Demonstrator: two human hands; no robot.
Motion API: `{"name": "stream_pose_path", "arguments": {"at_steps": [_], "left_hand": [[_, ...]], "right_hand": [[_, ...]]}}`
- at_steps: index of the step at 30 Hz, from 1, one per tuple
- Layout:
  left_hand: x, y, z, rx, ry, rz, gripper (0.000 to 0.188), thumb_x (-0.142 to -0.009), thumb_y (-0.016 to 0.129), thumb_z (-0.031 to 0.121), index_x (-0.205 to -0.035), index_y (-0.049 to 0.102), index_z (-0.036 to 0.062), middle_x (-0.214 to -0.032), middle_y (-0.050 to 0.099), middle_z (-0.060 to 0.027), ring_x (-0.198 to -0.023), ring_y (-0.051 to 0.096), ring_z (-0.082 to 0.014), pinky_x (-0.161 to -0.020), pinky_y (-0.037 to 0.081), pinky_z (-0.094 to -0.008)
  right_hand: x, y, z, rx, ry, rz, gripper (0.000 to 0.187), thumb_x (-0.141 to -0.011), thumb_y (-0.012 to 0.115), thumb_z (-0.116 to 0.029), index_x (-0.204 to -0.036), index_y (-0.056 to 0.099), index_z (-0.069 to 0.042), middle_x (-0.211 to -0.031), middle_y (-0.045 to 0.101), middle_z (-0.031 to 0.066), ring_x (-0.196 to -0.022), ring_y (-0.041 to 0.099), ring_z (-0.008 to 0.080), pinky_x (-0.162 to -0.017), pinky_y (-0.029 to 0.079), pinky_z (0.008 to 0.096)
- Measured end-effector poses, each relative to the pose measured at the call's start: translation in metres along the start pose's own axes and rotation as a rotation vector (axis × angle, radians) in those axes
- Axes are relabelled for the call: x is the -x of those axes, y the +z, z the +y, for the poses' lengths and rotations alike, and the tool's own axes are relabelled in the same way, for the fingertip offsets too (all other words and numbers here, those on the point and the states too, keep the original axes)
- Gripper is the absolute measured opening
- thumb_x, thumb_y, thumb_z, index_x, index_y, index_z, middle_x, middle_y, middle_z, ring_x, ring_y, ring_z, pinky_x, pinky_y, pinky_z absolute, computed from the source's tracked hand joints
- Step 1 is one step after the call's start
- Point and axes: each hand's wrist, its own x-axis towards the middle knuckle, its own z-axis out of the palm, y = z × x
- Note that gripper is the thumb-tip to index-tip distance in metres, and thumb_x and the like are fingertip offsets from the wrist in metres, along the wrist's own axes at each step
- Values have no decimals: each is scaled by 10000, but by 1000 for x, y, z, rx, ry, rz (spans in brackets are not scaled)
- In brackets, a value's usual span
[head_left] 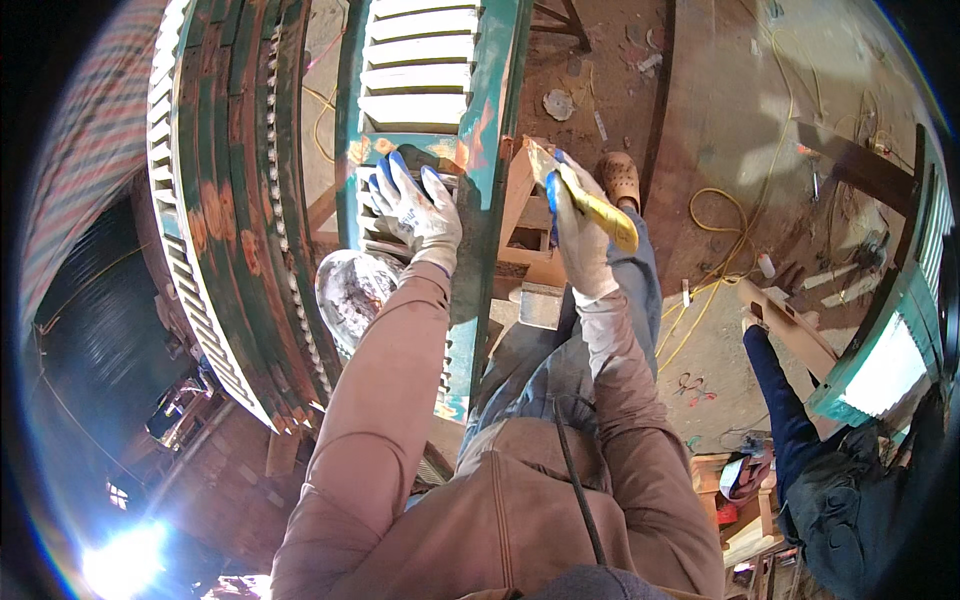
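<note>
My left hand [415, 212], in a white glove with blue fingertips, lies with fingers spread on a green louvred shutter [487, 190]. A dark patch beside its fingertips is too unclear to name. Just right of the shutter, my gloved right hand [580, 230] is closed around a yellow, folded sheet-like piece [605, 212]; its exact kind does not show. Below my left hand, partly behind my forearm, is a round whitish bowl [352, 290] with dark smears. Bare orange-brown spots mark the shutter's paint.
Several worn shutters [225, 200] stand stacked at left. A wooden support [540, 265] is under the work. Yellow cable [740, 235] loops across the floor at right. Another person [835, 490] works at lower right beside a green shutter [885, 365]. A bright lamp [125, 560] shines at lower left.
</note>
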Motion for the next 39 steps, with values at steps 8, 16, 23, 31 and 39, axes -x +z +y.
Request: {"name": "stream_pose_path", "arguments": {"at_steps": [8, 16, 23, 31, 39], "left_hand": [[2, 0, -1, 64, -36, -42, 583, -1009, 483, 373, -1495, 402, 62, -1501, 392, -255, -1409, 291, -468, -1168, 156, -603], [1, -1, 0, 59, -4, -5, 572, -1002, 490, 362, -1483, 425, 59, -1495, 405, -243, -1395, 311, -464, -1167, 154, -603], [0, -2, 3, 53, -3, 0, 560, -992, 498, 342, -1455, 455, 29, -1484, 429, -238, -1393, 330, -453, -1167, 186, -597], [-1, -4, 2, 45, -5, -38, 575, -1007, 474, 365, -1475, 424, 34, -1490, 409, -250, -1395, 331, -463, -1179, 198, -568], [0, -5, 4, 66, -37, -58, 581, -1018, 449, 378, -1497, 404, 53, -1512, 383, -250, -1425, 273, -460, -1185, 132, -597]], "right_hand": [[-17, -16, -11, 300, 21, -419, 549, -772, 551, -50, -1318, 582, -92, -1201, 624, 190, -1005, 615, 418, -845, 510, 491], [-47, 9, 10, 26, 111, -751, 442, -922, 588, -118, -1338, 479, -13, -1016, 632, 164, -900, 634, 302, -831, 500, 374], [-17, 15, 18, -226, 371, -729, 673, -856, 620, -36, -1491, 400, -52, -1078, 629, 58, -961, 559, 132, -897, 471, 265], [28, 16, -15, 120, 389, -790, 874, -819, 539, -160, -1594, 136, -114, -1209, 609, 346, -1152, 590, 473, -980, 452, 487], [25, -19, -37, 371, 450, -787, 814, -796, 534, -164, -1569, 282, -196, -1131, 655, 306, -1067, 646, 431, -914, 499, 491]]}}
